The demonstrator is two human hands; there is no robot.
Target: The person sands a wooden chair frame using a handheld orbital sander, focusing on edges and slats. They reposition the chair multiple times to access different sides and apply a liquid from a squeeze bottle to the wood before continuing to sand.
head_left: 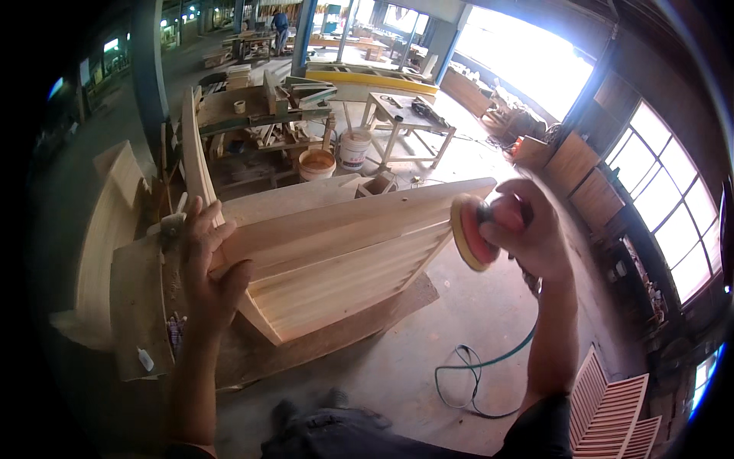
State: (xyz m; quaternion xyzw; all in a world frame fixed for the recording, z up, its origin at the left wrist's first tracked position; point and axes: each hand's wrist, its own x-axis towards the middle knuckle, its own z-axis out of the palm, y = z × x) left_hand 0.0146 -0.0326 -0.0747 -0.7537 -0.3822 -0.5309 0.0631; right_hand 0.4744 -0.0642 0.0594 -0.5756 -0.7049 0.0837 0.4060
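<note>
A pale wooden piece with slatted panelling and a wide top board (329, 229) lies tilted on a workbench (336, 356). My right hand (535, 229) is wrapped round a red orbital sander (480, 233) with a yellowish pad. The pad's face is turned toward the right end of the wooden piece; whether it touches the wood I cannot tell. At the piece's left end rests my left hand (206, 264), thumb and fingers apart and curved over the corner, gripping it. A hose (497, 359) hangs below my right forearm to the floor.
A small white bottle (145, 359) lies on the bench's left part. Beyond stand white buckets (354, 149), a small table (409, 122) with tools and a cluttered bench (252, 107). Slatted wooden panels (612, 405) sit at lower right. A person (280, 30) is far back.
</note>
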